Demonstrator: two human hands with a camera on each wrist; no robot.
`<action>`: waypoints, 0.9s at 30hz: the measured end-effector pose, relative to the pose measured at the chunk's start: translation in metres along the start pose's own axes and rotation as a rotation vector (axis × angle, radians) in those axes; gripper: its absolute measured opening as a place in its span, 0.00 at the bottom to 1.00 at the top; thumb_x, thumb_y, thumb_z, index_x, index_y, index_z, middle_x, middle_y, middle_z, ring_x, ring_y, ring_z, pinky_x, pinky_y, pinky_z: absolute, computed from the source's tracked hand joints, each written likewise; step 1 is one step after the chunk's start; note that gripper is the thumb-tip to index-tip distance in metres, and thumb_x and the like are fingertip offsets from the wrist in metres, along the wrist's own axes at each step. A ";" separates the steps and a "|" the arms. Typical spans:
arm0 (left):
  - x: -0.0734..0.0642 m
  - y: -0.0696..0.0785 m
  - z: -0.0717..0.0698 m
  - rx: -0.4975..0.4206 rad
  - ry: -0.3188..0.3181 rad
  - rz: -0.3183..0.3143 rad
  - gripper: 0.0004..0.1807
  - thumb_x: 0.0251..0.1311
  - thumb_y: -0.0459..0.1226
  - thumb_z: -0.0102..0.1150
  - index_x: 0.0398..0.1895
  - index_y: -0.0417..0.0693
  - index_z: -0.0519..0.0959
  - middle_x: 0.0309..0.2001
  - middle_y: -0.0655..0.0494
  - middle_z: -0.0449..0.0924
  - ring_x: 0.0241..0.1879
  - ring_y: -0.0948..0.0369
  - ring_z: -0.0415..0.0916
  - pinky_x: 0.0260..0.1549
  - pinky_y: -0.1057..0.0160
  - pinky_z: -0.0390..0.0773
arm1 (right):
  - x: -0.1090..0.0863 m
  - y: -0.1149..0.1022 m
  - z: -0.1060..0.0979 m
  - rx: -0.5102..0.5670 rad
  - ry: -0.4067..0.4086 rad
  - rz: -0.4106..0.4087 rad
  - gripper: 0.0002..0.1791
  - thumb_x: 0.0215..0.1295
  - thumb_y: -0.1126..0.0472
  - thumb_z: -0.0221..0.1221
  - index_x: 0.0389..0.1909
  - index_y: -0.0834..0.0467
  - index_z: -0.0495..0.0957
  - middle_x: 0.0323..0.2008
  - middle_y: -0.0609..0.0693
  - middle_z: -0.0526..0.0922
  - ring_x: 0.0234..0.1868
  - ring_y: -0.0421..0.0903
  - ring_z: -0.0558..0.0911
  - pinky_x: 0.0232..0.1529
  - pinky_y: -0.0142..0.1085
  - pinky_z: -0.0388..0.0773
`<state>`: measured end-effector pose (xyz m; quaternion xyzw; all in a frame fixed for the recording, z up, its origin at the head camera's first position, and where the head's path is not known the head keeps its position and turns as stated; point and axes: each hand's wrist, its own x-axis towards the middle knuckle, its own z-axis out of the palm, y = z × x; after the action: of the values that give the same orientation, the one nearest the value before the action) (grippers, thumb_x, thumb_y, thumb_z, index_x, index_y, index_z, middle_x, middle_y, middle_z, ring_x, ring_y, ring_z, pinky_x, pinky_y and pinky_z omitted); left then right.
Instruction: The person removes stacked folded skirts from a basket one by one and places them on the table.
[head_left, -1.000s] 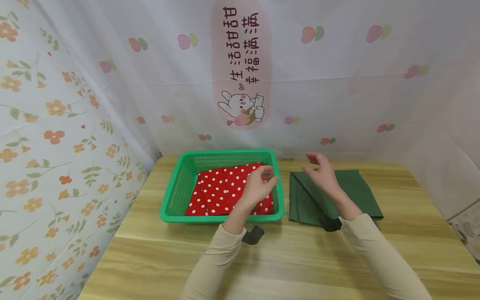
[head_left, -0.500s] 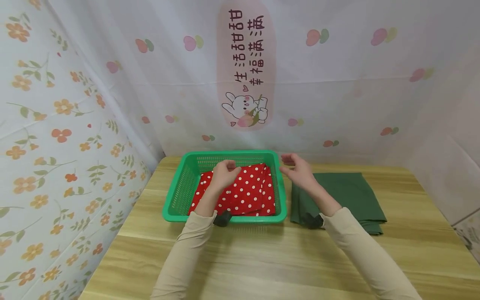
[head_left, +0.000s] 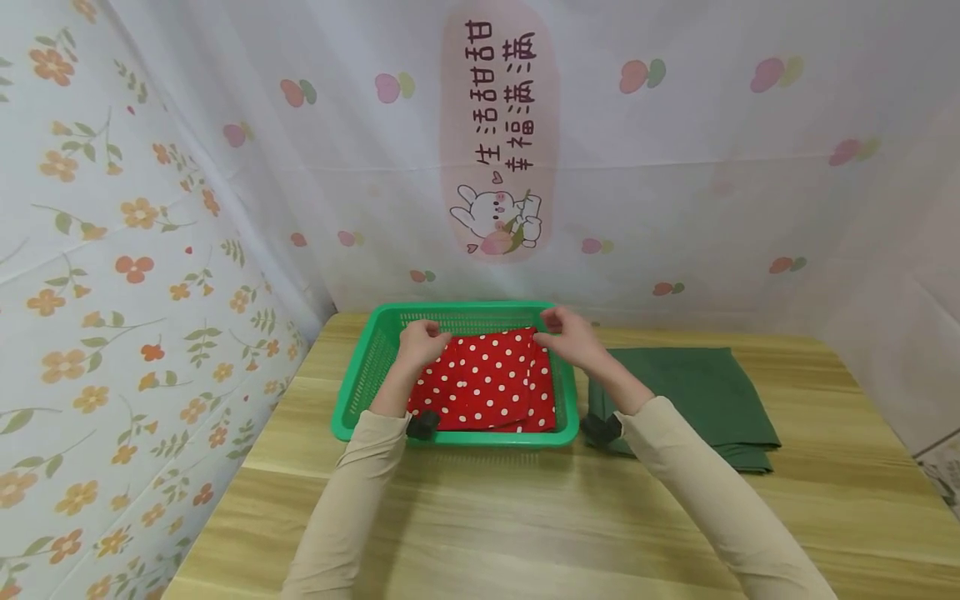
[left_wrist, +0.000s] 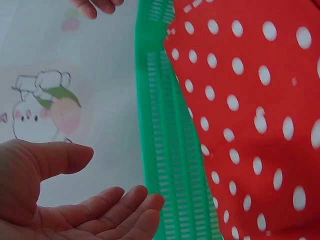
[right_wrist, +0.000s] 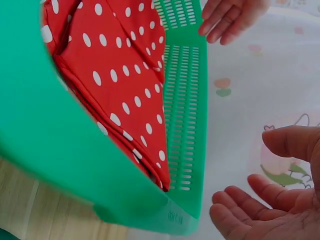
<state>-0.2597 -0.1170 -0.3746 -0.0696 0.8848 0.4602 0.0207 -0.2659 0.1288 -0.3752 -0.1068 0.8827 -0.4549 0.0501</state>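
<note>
A red cloth with white dots lies folded inside a green plastic basket. Above the cloth's left part hovers my left hand, its thumb apart from the fingers and nothing between them. My right hand is over the basket's right rim, near the cloth's far right corner, also holding nothing. Both wrist views show relaxed, spread fingers: the left hand and the right hand look clear of the cloth. Below and right of my right forearm is a folded dark green cloth.
The basket stands on a wooden table close to a white printed curtain at the back. Another flowered curtain hangs along the left side. A black wrist mount sits beneath the left wrist.
My left hand has moved left across the red cloth. My right hand has moved left from above the green cloth to the basket's right rim. The camera view has shifted slightly.
</note>
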 end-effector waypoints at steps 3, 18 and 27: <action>0.005 -0.003 -0.006 0.018 0.005 -0.025 0.22 0.63 0.35 0.52 0.57 0.30 0.68 0.53 0.37 0.70 0.52 0.46 0.69 0.47 0.53 0.75 | 0.006 -0.003 0.002 -0.013 -0.032 0.047 0.28 0.63 0.62 0.56 0.61 0.71 0.62 0.60 0.68 0.67 0.61 0.62 0.67 0.57 0.51 0.69; 0.023 -0.018 -0.015 0.093 -0.012 -0.193 0.16 0.55 0.32 0.57 0.44 0.33 0.68 0.41 0.41 0.72 0.44 0.48 0.71 0.47 0.52 0.76 | 0.033 -0.012 0.011 -0.119 -0.137 0.254 0.32 0.63 0.59 0.54 0.63 0.73 0.59 0.59 0.67 0.66 0.57 0.60 0.68 0.56 0.50 0.70; 0.090 -0.083 0.006 0.181 0.001 -0.214 0.23 0.48 0.35 0.61 0.48 0.31 0.72 0.44 0.38 0.70 0.46 0.47 0.67 0.39 0.55 0.77 | 0.047 -0.015 0.022 -0.249 -0.142 0.258 0.12 0.60 0.60 0.54 0.36 0.67 0.70 0.30 0.54 0.70 0.31 0.47 0.69 0.33 0.36 0.72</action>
<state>-0.3376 -0.1682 -0.4545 -0.1618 0.9103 0.3736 0.0753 -0.3053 0.0921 -0.3753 -0.0301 0.9328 -0.3233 0.1566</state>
